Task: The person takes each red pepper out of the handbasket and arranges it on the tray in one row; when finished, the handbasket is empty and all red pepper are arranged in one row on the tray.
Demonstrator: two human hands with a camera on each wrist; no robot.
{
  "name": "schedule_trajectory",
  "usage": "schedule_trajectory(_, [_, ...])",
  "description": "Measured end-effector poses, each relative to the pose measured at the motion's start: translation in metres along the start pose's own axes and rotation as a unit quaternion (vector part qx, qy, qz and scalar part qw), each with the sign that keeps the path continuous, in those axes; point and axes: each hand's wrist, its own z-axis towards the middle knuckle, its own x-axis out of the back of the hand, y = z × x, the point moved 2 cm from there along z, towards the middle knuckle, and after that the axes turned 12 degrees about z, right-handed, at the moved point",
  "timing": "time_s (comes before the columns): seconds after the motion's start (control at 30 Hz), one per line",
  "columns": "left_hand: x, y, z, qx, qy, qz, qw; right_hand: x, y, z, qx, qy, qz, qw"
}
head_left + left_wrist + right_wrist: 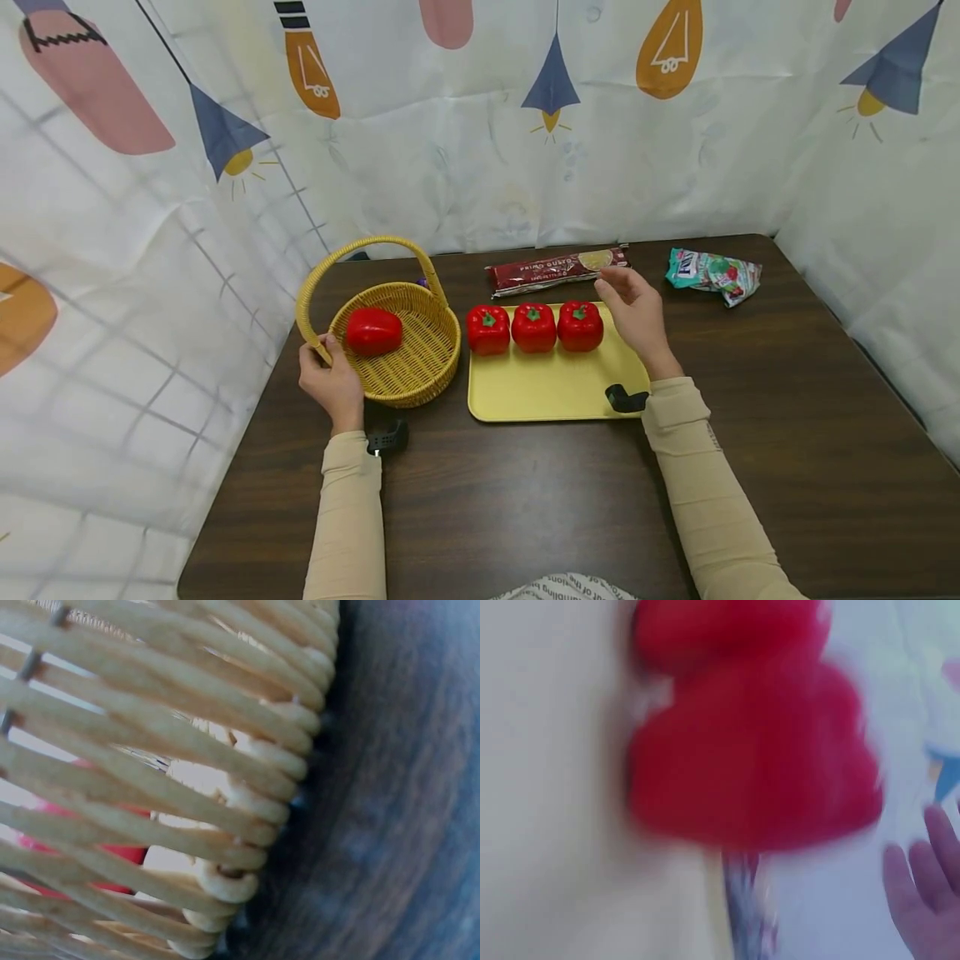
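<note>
My left hand (332, 382) grips the yellow wicker basket (442, 379) at its left side, where the arched handle meets the rim. Inside lies one red bell pepper (373, 332) on its side. The left wrist view shows the basket's woven wall (172, 765) close up, with red visible through its gaps. My right hand (636, 310) hovers beside the rightmost of three upright red bell peppers (580, 326), apart from it, holding nothing. Those peppers stand in a row along the far edge of a yellow tray (540, 400). The right wrist view is blurred, with extended fingers (934, 881) at its right.
Behind the tray lies a dark red spaghetti packet (555, 271). A green and white snack bag (714, 275) sits at the back right. Something small and purple (422, 282) shows behind the basket. Patterned curtains (480, 150) border the dark wooden table (495, 500).
</note>
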Motion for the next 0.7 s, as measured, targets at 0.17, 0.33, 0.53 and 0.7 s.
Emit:
schedule_trajectory(0.17, [0.0, 0.0, -0.001, -0.008, 0.004, -0.003, 1.0, -0.027, -0.037, -0.014, 0.043, 0.035, 0.059, 0.997])
schedule_trajectory(0.33, [0.0, 0.0, -0.001, -0.008, 0.011, -0.002, 0.9999, -0.061, -0.067, -0.03, 0.057, -0.027, 0.091, 0.994])
schedule_trajectory(0.53, [0.001, 0.002, -0.001, -0.006, 0.005, -0.003, 1.0, -0.112, -0.061, -0.035, 0.056, -0.096, 0.122, 0.986])
schedule_trajectory(0.7, [0.0, 0.003, -0.002, -0.002, 0.003, 0.0, 1.0, -0.166, -0.045, -0.042, 0.06, -0.166, 0.102, 0.979])
